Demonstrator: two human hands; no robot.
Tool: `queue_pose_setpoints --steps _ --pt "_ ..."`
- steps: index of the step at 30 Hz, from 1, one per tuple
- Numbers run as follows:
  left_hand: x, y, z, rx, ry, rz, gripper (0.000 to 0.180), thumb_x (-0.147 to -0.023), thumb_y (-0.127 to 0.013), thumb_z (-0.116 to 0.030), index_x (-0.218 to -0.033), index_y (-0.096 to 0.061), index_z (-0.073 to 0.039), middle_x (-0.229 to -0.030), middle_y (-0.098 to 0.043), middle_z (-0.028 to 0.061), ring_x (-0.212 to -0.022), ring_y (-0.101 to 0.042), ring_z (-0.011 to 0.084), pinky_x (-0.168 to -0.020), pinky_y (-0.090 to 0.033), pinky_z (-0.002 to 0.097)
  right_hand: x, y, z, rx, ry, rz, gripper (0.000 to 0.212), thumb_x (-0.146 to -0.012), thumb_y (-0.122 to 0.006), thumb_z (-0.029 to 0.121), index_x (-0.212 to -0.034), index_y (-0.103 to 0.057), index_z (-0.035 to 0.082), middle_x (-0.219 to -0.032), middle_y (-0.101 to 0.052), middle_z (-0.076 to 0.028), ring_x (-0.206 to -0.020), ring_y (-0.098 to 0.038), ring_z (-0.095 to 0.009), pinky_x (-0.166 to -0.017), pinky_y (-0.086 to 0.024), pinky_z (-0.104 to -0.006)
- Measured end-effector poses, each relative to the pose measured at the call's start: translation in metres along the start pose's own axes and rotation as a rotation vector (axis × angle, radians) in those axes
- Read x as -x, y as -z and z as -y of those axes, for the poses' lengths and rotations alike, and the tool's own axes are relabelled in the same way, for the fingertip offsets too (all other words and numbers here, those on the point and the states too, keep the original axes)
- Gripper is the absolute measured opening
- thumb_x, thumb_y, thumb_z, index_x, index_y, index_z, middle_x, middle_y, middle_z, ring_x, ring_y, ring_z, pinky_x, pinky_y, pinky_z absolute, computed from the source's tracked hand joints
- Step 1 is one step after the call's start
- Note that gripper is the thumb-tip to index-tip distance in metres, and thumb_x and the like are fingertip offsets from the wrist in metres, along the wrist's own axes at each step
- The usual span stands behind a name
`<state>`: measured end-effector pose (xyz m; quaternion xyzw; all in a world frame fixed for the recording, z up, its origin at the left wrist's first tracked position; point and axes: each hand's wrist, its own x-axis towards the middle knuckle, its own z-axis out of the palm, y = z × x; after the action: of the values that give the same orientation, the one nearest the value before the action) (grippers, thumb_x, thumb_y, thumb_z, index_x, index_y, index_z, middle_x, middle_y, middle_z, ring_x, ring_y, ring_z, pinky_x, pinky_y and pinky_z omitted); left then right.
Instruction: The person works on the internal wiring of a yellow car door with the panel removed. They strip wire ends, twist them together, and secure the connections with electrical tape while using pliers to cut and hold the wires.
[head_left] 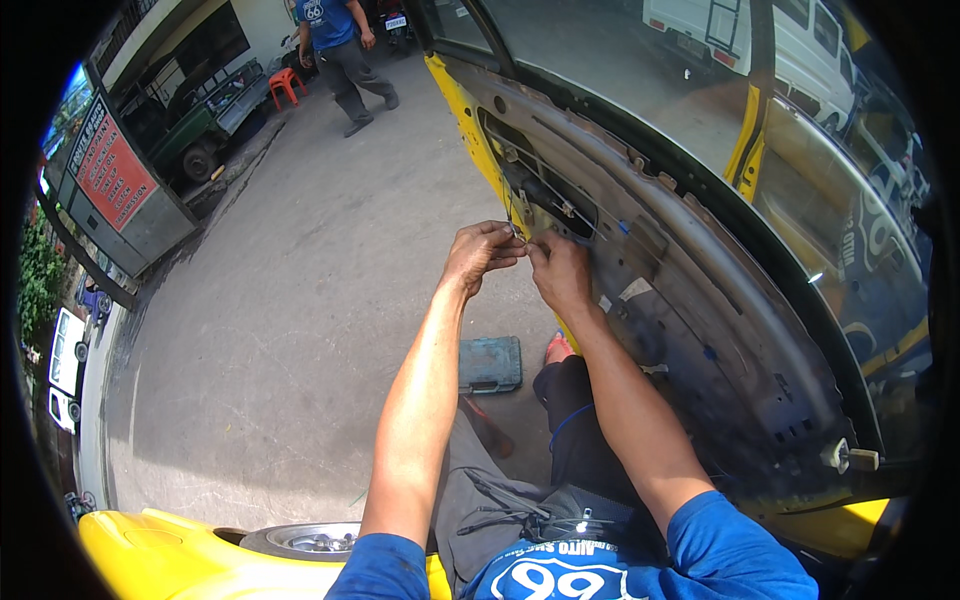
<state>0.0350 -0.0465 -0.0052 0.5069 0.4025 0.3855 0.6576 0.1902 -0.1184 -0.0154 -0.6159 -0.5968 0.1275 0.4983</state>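
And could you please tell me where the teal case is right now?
In the head view, the teal case lies on the ground just below centre, left of the person's foot and lower than the left hand.

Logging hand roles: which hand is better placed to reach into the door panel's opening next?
Probably the right hand: in view it overlaps the door panel beside the opening's lower end, while the left hand lies past the yellow edge, over the pavement. Their fingertips converge on something small, unclear.

Thin, small piece (pixel 520 236) beside yellow-edged car door (pixel 700 285) (open, inner metal exposed).
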Motion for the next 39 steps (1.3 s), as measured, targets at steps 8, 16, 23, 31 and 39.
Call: queue_pose_setpoints --steps 8,16,23,31,39 --pt "-0.001 0.000 0.003 -0.008 0.002 0.009 0.023 -0.104 -0.061 -0.018 -0.118 -0.066 0.000 -0.100 -0.075 0.0112 -0.094 -0.075 0.0218 -0.084 -0.061 0.0336 0.000 -0.003 -0.004 -0.007 -0.005 0.006 0.013 -0.092 -0.071 0.014 -0.096 -0.072 0.001 -0.087 -0.073 -0.023 -0.084 -0.072 -0.041 -0.074 -0.056 -0.0478" --pt "-0.004 0.001 0.008 0.007 -0.009 0.010 0.022 -0.104 -0.060 -0.018 -0.117 -0.064 -0.001 -0.101 -0.073 0.0102 -0.094 -0.075 0.0212 -0.083 -0.061 0.0342 0.000 -0.004 -0.007 -0.005 -0.017 0.015 0.018 -0.091 -0.072 0.018 -0.098 -0.075 0.002 -0.088 -0.074 -0.023 -0.083 -0.073 -0.040 -0.073 -0.056 -0.0452" --pt "-0.002 0.004 0.013 0.021 0.000 -0.151 0.036 -0.104 -0.052 -0.014 -0.134 -0.056 0.006 -0.118 -0.071 0.0191 -0.098 -0.075 0.0282 -0.084 -0.062 0.0380 0.027 0.002 -0.008 -0.215 -0.275 0.065 0.013 -0.095 -0.068 0.011 -0.099 -0.072 -0.001 -0.077 -0.073 -0.015 -0.072 -0.073 -0.025 -0.068 -0.056 -0.0399" --pt "0.156 -0.076 0.055 0.234 -0.028 0.100 0.066 -0.112 -0.046 -0.035 -0.159 -0.029 0.007 -0.131 -0.065 0.0230 -0.122 -0.066 0.0286 -0.103 -0.052 0.0410 0.086 0.070 0.054 -0.900 -0.411 0.125 0.021 -0.101 -0.057 0.005 -0.117 -0.067 -0.003 -0.091 -0.073 -0.007 -0.081 -0.071 -0.013 -0.075 -0.058 -0.0278" --pt "0.238 -0.137 0.058 -0.156 -0.347 0.444 0.036 -0.105 -0.066 -0.020 -0.132 -0.063 0.003 -0.096 -0.071 0.0064 -0.078 -0.060 0.0102 -0.071 -0.048 0.0245 0.194 0.222 0.068 -0.714 -0.246 0.128 0.024 -0.099 -0.069 0.011 -0.118 -0.070 -0.004 -0.097 -0.074 -0.007 -0.087 -0.070 -0.013 -0.084 -0.058 -0.0293"
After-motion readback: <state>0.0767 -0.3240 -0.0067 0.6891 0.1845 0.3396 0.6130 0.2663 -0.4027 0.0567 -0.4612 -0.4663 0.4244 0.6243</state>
